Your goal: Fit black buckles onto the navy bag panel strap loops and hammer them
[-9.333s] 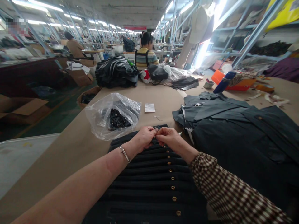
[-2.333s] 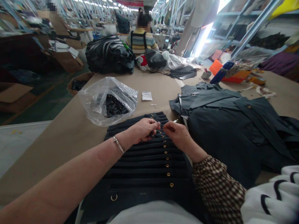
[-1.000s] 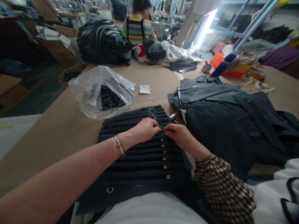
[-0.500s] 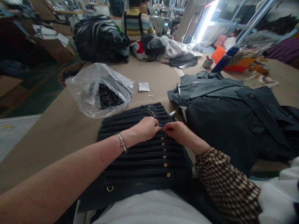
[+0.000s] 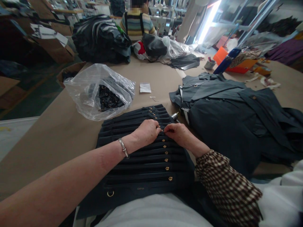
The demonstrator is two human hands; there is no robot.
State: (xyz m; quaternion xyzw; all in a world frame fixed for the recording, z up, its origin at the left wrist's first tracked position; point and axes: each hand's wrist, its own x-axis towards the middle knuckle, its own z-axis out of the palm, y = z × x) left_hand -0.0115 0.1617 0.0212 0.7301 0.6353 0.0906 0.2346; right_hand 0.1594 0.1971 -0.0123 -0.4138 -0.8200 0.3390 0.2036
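Observation:
A stack of overlapping dark leather-like bag panels lies in front of me, each with a zipper and a gold zipper slider near its right end. My left hand reaches across the stack, fingers pinched at a gold zipper slider partway up the row. Facing it, my right hand is closed in a pinch at the same slider; whatever lies between its fingertips is too small to make out. The farther panels have dark zipper pulls attached. The nearest panel bears a gold D-ring.
An open clear plastic bag of dark pulls with gold hardware stands beyond the stack, left. Dark panels are heaped at right, near a small metal tool. Farther back are a white paper, an orange bin and a seated person.
Both hands stay pinched at the same slider, with only slight finger movement. The whole view has shifted a little.

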